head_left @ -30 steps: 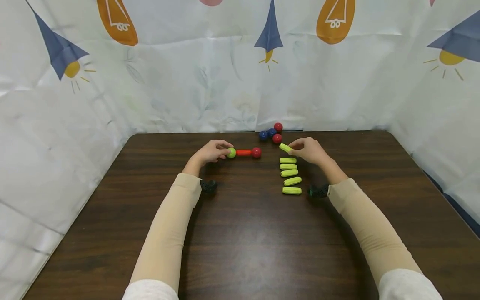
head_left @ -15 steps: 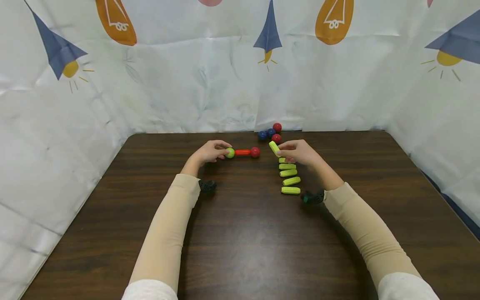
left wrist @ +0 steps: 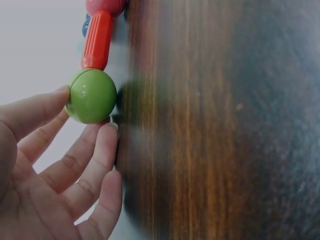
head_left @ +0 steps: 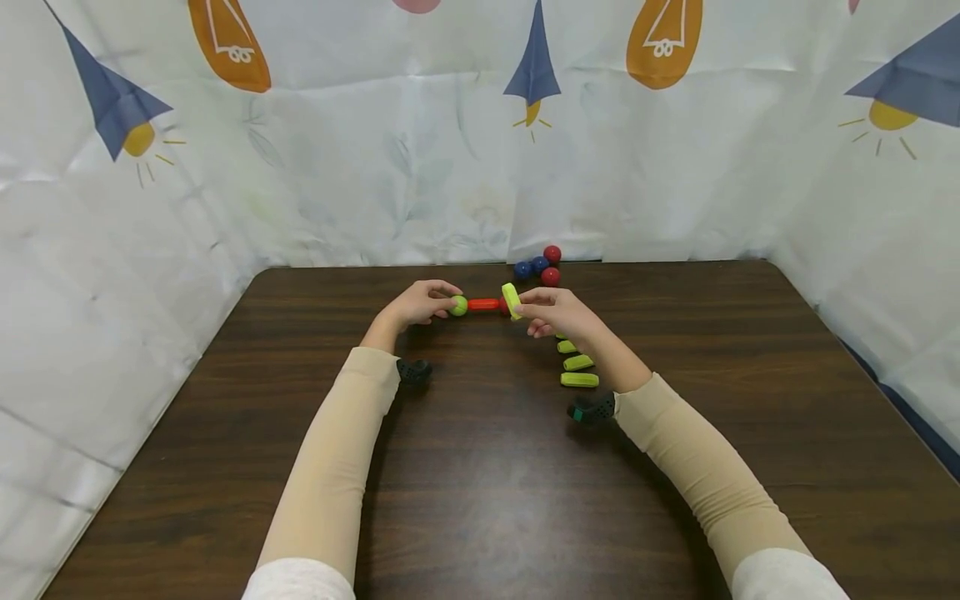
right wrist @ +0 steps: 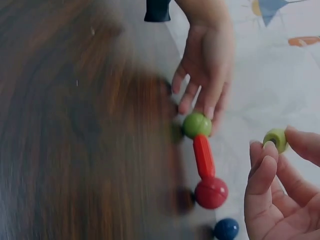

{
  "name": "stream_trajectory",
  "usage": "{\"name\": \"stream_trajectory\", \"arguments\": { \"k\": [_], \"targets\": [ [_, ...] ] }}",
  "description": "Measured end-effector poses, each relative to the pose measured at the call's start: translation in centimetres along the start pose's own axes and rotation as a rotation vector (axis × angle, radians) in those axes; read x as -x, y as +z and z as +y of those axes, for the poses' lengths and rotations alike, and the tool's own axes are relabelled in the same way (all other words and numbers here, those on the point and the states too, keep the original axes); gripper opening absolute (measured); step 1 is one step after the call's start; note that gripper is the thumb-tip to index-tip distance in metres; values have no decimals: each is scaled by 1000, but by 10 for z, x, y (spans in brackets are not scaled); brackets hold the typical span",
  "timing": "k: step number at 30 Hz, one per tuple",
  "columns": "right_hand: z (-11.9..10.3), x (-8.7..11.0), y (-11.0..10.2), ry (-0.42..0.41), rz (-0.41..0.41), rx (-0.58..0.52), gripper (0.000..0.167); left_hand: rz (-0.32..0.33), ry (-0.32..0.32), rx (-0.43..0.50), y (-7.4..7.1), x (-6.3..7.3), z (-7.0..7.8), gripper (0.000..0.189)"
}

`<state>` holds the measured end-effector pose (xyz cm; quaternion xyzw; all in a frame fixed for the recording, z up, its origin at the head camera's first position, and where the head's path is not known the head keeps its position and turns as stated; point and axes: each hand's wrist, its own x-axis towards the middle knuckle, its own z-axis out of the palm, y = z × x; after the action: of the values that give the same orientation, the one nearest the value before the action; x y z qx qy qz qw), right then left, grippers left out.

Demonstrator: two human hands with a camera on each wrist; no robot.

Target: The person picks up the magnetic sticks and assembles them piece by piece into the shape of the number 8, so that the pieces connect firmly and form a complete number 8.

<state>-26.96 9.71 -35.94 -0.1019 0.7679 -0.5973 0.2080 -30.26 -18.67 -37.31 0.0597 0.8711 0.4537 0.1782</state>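
My left hand (head_left: 422, 303) pinches a green ball (left wrist: 92, 96) between thumb and fingers. A ribbed red rod (left wrist: 97, 41) joins that ball to a red ball (right wrist: 211, 192), making a short chain low over the table. In my right hand (head_left: 558, 313), thumb and fingertips pinch a yellow-green rod (head_left: 512, 301). The rod is tilted and overlaps the red ball in the head view. Its round end, with a dark centre, faces the right wrist camera.
Several yellow-green rods (head_left: 580, 380) lie in a column below my right hand, partly covered by it. Behind them, blue balls (head_left: 522, 270) and red balls (head_left: 552, 253) cluster at the table's (head_left: 465, 467) far edge. A patterned cloth (head_left: 337, 167) hangs behind.
My right hand has carried the yellow-green rod leftward, from above the column to the red ball, turning it more upright. The left hand keeps the green ball in nearly the same place.
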Motion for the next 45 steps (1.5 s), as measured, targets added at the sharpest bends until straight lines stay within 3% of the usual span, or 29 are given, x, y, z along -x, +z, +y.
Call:
{"name": "stream_trajectory", "arguments": {
  "k": [14,20,33,45],
  "targets": [
    [-3,-14,41,60,23,-194,37,8,-16,-7,1,-1,2,37],
    [-3,-21,58,88,36,-179,40,4,-23,-3,1,-1,0,38],
    [6,-37,68,112,23,-130,38,19,-21,7,1,-3,0,39],
    [13,-48,79,108,90,-49,29,17,-29,17,0,-5,0,38]
  ]
}}
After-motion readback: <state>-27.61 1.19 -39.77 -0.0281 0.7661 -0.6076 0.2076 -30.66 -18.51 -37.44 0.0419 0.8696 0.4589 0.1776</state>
